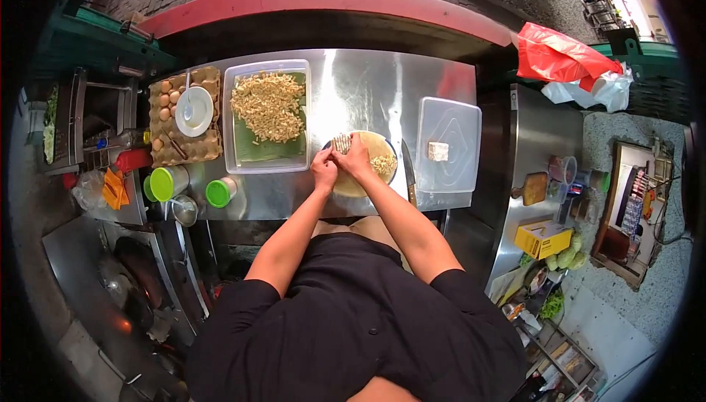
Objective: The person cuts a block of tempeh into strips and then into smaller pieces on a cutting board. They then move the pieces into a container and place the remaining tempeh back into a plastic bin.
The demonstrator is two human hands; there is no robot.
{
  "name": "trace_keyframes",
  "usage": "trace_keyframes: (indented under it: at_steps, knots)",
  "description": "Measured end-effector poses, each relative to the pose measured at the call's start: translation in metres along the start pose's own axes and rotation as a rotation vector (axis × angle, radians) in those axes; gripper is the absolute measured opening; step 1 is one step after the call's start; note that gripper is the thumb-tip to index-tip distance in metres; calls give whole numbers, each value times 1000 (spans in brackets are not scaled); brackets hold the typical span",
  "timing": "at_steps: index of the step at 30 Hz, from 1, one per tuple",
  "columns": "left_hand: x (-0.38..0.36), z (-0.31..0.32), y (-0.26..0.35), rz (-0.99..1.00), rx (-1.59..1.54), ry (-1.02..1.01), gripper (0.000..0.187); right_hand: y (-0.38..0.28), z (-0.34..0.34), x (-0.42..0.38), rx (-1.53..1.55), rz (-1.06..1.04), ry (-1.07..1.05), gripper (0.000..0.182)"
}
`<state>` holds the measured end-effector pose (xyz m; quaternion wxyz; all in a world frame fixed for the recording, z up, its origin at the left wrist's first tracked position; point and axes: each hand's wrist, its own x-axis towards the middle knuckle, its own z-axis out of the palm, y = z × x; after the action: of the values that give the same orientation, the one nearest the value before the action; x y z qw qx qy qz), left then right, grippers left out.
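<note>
My left hand and my right hand are closed together around a sliced block of what looks like tempeh. They hold it over a round board near the table's front edge. A small heap of chopped pieces lies on the board, right of my hands. Beside the board is a knife, its handle toward me. An uncut pale block sits on a clear plastic lid at the right. My fingers hide part of the sliced block.
Left of the board stands a clear tub with many chopped pieces over a green leaf. Farther left, an egg tray carries a white bowl with a spoon. Green-lidded containers line the front left edge. A red bag hangs at right.
</note>
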<state>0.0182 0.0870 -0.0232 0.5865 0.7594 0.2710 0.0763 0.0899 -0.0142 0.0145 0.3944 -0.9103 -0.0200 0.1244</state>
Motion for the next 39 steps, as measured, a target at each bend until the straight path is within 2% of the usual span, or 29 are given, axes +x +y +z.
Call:
trace_keyframes:
  at_steps: [2, 4, 6, 9, 13, 18, 19, 21, 24, 26, 30, 32, 34, 36, 39]
  knots:
    - [0, -2, 2, -36, -91, -8, 39, 0, -5, -3, -15, -18, -2, 71]
    - [-2, 2, 0, -5, -35, 10, 38, 0, -11, -8, -29, -40, -13, 72]
    - [-3, 10, -4, -115, -92, -45, 35, 0, -21, -13, -28, -45, -10, 69]
    - [-17, 18, 34, -92, 41, -19, 30, 8, -34, -15, -33, -99, 12, 65]
    - [-36, 46, 69, -33, 5, -22, 25, 13, -73, -19, -59, -110, 64, 63]
    - [-61, 102, 105, -52, -54, -159, 24, 39, -150, -37, -56, -56, 224, 61]
    - [-68, 115, 118, -22, -60, -239, 24, 48, -167, -42, -26, -40, 246, 62]
    - [-83, 144, 132, -8, -57, -375, 25, 76, -193, -53, -45, -12, 322, 62]
    - [-102, 197, 139, 21, -43, -473, 25, 124, -219, -67, -98, 60, 437, 63]
    - [-111, 233, 141, -9, -108, -490, 25, 147, -234, -73, -81, 155, 520, 65]
    - [-123, 275, 138, 60, 0, -493, 24, 189, -250, -63, -39, 212, 552, 60]
    - [-123, 283, 137, 59, 19, -455, 24, 206, -249, -57, -15, 224, 538, 59]
    - [-116, 274, 135, 50, 89, -513, 25, 213, -245, -46, -80, 218, 535, 58]
    - [-118, 256, 133, 104, 18, -462, 25, 214, -241, -40, -56, 264, 505, 58]
    - [-116, 222, 122, 100, 98, -440, 25, 221, -233, -32, -40, 204, 504, 62]
